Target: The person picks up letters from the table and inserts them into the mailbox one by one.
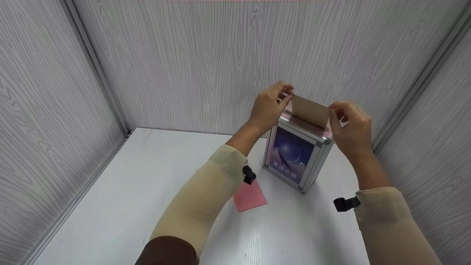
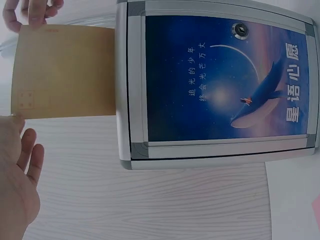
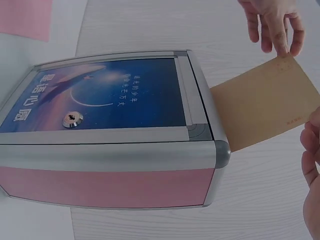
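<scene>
A brown kraft envelope (image 1: 311, 111) stands upright at the slot in the top of a silver-framed box (image 1: 292, 154). Its lower edge appears to be in the slot, while most of the envelope (image 2: 65, 72) shows above the lid. My left hand (image 1: 270, 105) pinches one upper corner of it between thumb and fingers. At the opposite upper corner, my right hand (image 1: 352, 127) pinches it too. A blue whale picture with white characters and a round lock (image 3: 72, 119) fill the box's front; its side panel (image 3: 105, 187) is pink.
On the white table (image 1: 110, 191), a pink paper piece (image 1: 251, 197) lies left of the box, partly covered by my left sleeve (image 1: 206, 191). Wood-grain panels (image 1: 184, 66) enclose the table at the back and both sides, close behind the box.
</scene>
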### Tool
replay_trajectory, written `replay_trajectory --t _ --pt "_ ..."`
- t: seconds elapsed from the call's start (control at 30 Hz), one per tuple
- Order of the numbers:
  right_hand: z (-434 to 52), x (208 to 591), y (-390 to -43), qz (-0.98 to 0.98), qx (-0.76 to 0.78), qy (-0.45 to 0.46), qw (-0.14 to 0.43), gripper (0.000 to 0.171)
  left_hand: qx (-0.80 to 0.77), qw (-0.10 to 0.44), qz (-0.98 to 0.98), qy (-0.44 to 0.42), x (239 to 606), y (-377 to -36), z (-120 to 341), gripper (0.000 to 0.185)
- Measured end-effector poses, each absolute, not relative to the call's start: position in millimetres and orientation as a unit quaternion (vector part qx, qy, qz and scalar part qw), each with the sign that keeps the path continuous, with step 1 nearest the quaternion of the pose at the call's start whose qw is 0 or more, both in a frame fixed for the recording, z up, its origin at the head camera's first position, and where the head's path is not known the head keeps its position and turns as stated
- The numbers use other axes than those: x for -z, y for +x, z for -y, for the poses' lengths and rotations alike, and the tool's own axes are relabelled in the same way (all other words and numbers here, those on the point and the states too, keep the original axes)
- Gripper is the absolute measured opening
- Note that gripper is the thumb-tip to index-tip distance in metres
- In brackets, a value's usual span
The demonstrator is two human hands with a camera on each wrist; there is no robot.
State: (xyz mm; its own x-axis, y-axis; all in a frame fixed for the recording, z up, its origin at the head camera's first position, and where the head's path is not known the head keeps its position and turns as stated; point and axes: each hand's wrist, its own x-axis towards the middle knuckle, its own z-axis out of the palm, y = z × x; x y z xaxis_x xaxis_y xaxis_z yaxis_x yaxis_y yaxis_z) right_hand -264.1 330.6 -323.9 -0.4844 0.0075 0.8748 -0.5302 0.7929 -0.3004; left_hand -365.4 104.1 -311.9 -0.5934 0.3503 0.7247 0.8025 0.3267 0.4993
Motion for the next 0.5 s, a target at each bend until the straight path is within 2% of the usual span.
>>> replay_trajectory --t 0.23,0.5 --pt "-333.1 337.0 -270.9 0.847 -0.251 0.121 0.453 0.007 0.36 0.273 0.815 -0.361 323.3 -368.9 -105.4 0.014" --pt "-333.0 359.6 -275.1 0.896 -0.199 0.066 0.391 0.004 0.343 0.238 0.848 -0.325 352.7 -373.3 -111.4 0.015"
